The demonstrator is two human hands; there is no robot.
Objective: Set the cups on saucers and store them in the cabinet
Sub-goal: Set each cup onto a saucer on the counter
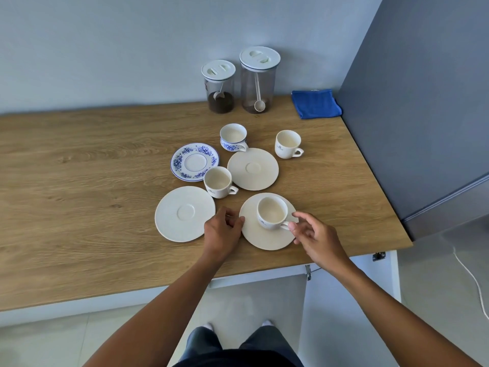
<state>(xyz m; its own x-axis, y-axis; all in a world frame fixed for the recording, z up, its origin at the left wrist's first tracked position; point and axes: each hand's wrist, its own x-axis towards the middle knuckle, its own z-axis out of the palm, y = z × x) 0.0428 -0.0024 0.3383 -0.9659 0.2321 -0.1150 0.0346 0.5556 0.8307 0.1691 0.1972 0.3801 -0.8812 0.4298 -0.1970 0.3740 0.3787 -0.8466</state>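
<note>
A cream cup (272, 212) stands on a cream saucer (262, 238) near the counter's front edge. My left hand (223, 231) touches that saucer's left rim, fingers curled. My right hand (313, 235) is at the saucer's right rim, fingers apart, thumb by the cup's handle. Two bare cream saucers (184, 213) (253, 168) and a blue-flowered saucer (195, 162) lie behind. A second cream cup (219, 181), a blue-flowered cup (233, 137) and a third cream cup (288, 143) stand directly on the wood.
Two clear jars with white lids (218, 86) (259, 80) stand at the wall. A folded blue cloth (315, 104) lies at the back right. A grey panel (423, 115) borders the wooden counter (79, 194) on the right. An open white cabinet door (344, 300) hangs below the counter edge.
</note>
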